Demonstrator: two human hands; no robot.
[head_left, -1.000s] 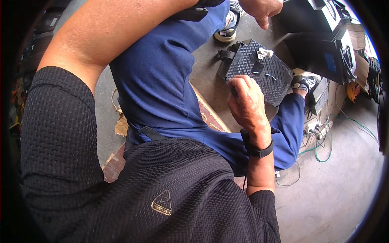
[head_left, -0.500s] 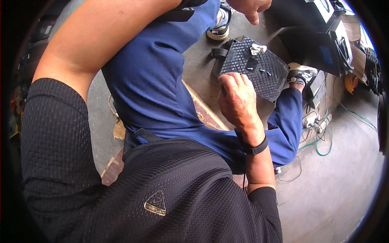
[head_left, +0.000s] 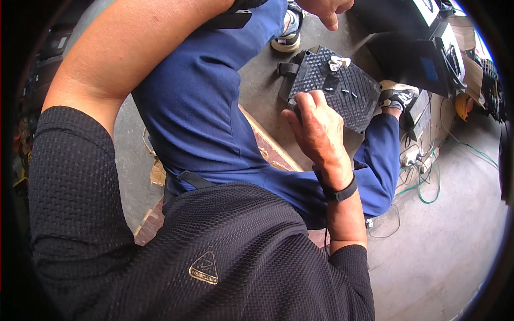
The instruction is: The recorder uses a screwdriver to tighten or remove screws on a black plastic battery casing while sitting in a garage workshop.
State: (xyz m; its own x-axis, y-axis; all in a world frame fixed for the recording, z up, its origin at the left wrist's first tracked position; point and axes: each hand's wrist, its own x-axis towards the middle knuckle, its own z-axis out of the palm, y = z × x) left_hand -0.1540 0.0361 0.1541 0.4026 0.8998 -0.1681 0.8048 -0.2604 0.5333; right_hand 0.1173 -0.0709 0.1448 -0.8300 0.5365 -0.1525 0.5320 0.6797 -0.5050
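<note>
My right hand (head_left: pixel 320 128) is closed, fingers curled around a small dark thing that I cannot make out. It hovers over the near edge of a flat black case (head_left: pixel 313 69) with a checkered top and a black side strap (head_left: pixel 289 68). Several small screws (head_left: pixel 346 91) lie on the case, beside a dark rectangular patch (head_left: pixel 331 82). A crumpled white scrap (head_left: pixel 339 63) rests near its far edge. At the top rim, my left hand (head_left: pixel 325 9) is partly cut off; its fingers are curled with the thumb pointing down, and what they hold, if anything, is hidden.
My shoes (head_left: pixel 399 95) and blue-trousered legs (head_left: pixel 198 107) flank the case. Black boxy equipment (head_left: pixel 412 59) stands at the far right. Power plugs (head_left: pixel 411 156) and a green cable (head_left: pixel 428 200) lie on the floor. Beneath me is a worn wooden board (head_left: pixel 276 147).
My right hand has turned slightly and shifted right, its thumb and index finger now showing more. My left hand has moved slightly up and left. The case and screws stay put.
</note>
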